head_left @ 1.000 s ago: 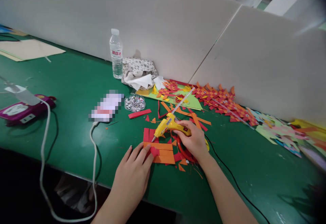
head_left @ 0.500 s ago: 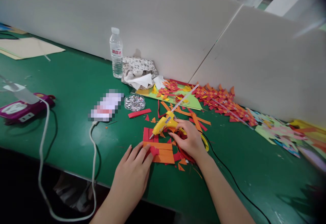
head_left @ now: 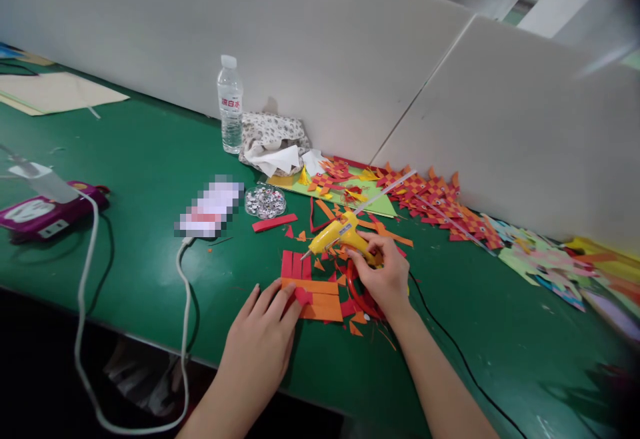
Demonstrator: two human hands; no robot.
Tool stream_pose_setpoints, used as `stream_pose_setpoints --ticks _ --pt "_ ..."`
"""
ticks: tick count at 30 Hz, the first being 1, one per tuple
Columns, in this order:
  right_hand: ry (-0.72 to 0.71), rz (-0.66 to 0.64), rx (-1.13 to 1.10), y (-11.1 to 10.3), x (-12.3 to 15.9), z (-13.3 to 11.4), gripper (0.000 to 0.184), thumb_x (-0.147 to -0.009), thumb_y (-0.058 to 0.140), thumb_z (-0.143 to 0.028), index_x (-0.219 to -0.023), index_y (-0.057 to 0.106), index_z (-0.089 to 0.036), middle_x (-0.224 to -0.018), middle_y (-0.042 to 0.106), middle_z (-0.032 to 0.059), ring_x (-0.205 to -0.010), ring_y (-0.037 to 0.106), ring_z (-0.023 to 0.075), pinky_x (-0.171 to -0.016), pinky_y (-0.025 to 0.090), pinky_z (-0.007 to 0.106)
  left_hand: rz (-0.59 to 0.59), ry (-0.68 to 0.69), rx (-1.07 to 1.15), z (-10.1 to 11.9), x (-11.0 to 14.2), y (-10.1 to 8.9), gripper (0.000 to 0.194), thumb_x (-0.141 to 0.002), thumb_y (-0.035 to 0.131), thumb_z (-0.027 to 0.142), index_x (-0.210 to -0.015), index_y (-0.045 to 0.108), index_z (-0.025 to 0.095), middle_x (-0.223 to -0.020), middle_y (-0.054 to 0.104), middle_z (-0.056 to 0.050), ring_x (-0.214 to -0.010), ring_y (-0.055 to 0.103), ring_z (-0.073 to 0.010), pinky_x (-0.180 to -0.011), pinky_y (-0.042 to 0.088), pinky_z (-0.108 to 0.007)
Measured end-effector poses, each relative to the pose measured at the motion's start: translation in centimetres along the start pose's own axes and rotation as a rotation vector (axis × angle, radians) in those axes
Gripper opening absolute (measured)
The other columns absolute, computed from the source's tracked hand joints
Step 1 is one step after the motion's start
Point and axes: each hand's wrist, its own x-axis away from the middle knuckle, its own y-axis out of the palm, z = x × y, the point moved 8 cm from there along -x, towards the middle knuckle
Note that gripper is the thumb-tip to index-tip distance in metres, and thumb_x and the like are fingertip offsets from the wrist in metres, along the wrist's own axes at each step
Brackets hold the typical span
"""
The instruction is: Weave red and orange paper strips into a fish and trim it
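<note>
My right hand [head_left: 383,272] grips the handle of a yellow hot glue gun [head_left: 334,234], with a clear glue stick [head_left: 385,192] poking out of its back. The nozzle points down and left, just over some red paper strips [head_left: 296,266]. Flat and spread, my left hand [head_left: 263,332] presses its fingertips on orange paper strips [head_left: 325,306] that cross the red ones. Beneath my right hand lie red-handled scissors [head_left: 361,296], partly hidden. Orange and red paper scraps [head_left: 356,328] are scattered around the strips.
Behind stand a water bottle [head_left: 231,106] and a patterned tissue pouch [head_left: 275,136]. A clear case of googly eyes [head_left: 265,201], a phone [head_left: 210,209] on a white cable and a purple power strip [head_left: 53,212] lie left. Woven paper fish [head_left: 435,199] line the partition. The gun's black cord [head_left: 460,346] trails right.
My right hand has drawn the glue gun right and slightly up, its nozzle moving from the orange strip's edge to above the red strips. My left hand has stayed in place.
</note>
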Motion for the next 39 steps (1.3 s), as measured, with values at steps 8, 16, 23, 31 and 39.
stream_pose_setpoints --ticks 8,16,23,31,39 --pt "0.236 0.065 -0.060 0.0 -0.2 1.7 0.066 -0.062 0.077 -0.034 -0.119 0.046 -0.022 -0.103 0.059 0.0100 -0.095 0.059 0.0269 -0.076 0.053 0.041 0.017 0.004 -0.001 0.1 0.1 -0.1 0.039 -0.083 0.043 0.013 -0.118 0.058 0.023 -0.121 0.062 -0.003 -0.115 0.052 -0.0257 -0.095 0.045 -0.048" --pt "0.385 -0.070 -0.186 1.1 0.2 2.9 0.095 -0.057 0.080 -0.035 -0.137 0.029 -0.024 -0.111 0.057 0.0124 -0.092 0.060 0.0290 -0.078 0.052 0.048 0.005 0.006 0.001 0.1 0.0 -0.1 0.040 -0.082 0.045 0.013 -0.118 0.057 0.022 -0.120 0.062 -0.004 -0.114 0.053 -0.0261 -0.094 0.045 -0.048" --pt "0.448 -0.092 -0.347 2.0 0.6 2.6 0.074 -0.065 0.074 -0.036 -0.130 0.040 -0.024 -0.111 0.058 0.0087 -0.098 0.058 0.0267 -0.083 0.049 0.044 0.010 0.005 0.003 0.1 0.1 -0.1 0.039 -0.081 0.046 0.013 -0.117 0.057 0.023 -0.121 0.062 -0.003 -0.114 0.053 -0.0258 -0.095 0.045 -0.048" --pt "0.511 -0.036 -0.414 1.9 1.0 3.5 0.070 -0.063 0.075 -0.035 -0.127 0.049 -0.029 -0.126 0.047 0.0066 -0.093 0.056 0.0223 -0.074 0.053 0.037 0.016 0.004 -0.014 0.0 0.2 0.1 0.038 -0.082 0.046 0.014 -0.117 0.058 0.024 -0.122 0.062 -0.002 -0.115 0.052 -0.0253 -0.096 0.045 -0.048" --pt "0.498 -0.069 -0.457 2.3 0.9 3.3 0.082 -0.062 0.077 -0.037 -0.134 0.039 -0.029 -0.137 0.041 0.0077 -0.087 0.057 0.0184 -0.072 0.054 0.033 0.024 0.016 -0.021 0.1 0.3 0.0 0.038 -0.082 0.046 0.014 -0.117 0.058 0.024 -0.122 0.062 -0.002 -0.115 0.052 -0.0257 -0.095 0.046 -0.048"
